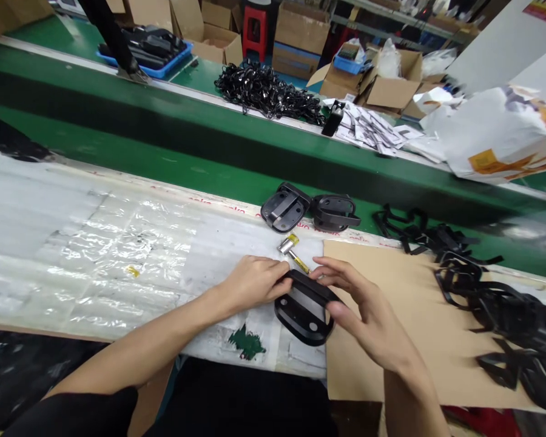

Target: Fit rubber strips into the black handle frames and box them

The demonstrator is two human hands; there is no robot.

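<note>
A black plastic base with a raised handle-like bar (307, 309) rests on the covered worktop in front of me. My left hand (259, 280) grips its upper left end, fingers bent around the bar. At the right end, my right hand (361, 303) is spread, its thumb close to or touching the base. Just beyond lies a small hammer-like tool (299, 262) with a silver head and yellow handle. Two similar black bases with bars, one on the left (285, 207) and one on the right (334, 212), sit farther back.
Brown cardboard (404, 321) covers the right of the worktop, with blurred black plastic frames (464, 273) along its far and right edges. Behind the green conveyor edge are a heap of black cables (268, 91), paper leaflets (368, 127), a white sack (500, 133) and a blue tray (175, 64).
</note>
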